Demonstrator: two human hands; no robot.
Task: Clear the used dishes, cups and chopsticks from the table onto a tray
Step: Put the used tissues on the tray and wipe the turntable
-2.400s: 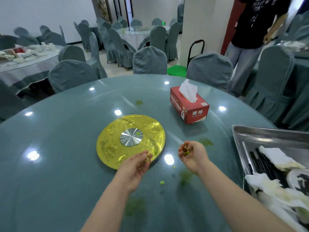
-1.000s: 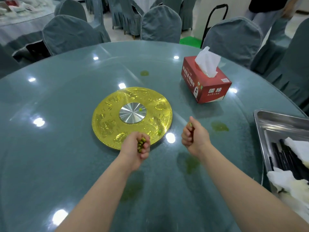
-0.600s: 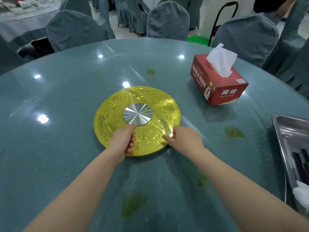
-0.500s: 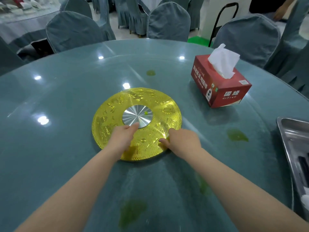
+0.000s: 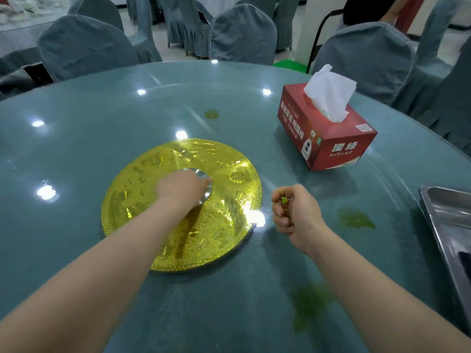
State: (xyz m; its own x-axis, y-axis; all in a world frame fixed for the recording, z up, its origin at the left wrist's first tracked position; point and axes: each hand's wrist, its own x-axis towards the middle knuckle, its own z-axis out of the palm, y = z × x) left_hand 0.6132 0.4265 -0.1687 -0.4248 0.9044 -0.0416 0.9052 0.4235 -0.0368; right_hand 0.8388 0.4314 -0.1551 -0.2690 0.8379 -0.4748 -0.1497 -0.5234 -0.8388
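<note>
The steel tray (image 5: 448,215) shows only its left rim at the right edge; a dark item lies inside it, mostly cut off. My left hand (image 5: 181,187) rests on the gold disc (image 5: 142,184) at the table's middle. Its bent fingers cover most of the silver hub (image 5: 208,193), and what it holds is hidden. My right hand (image 5: 293,210) hovers just right of the disc as a fist, gripping small green food scraps (image 5: 284,200). No dishes, cups or chopsticks show on the glass table (image 5: 76,123).
A red tissue box (image 5: 331,146) stands at the back right. Green smears mark the glass at the right (image 5: 355,219), near front (image 5: 309,304) and behind the disc (image 5: 211,114). Covered chairs (image 5: 242,34) ring the far edge. A person (image 5: 367,8) stands beyond.
My left hand, seen gripping green scraps a second ago, slid forward over the disc onto the silver hub. My right hand left the disc's rim and drew back right into a fist.
</note>
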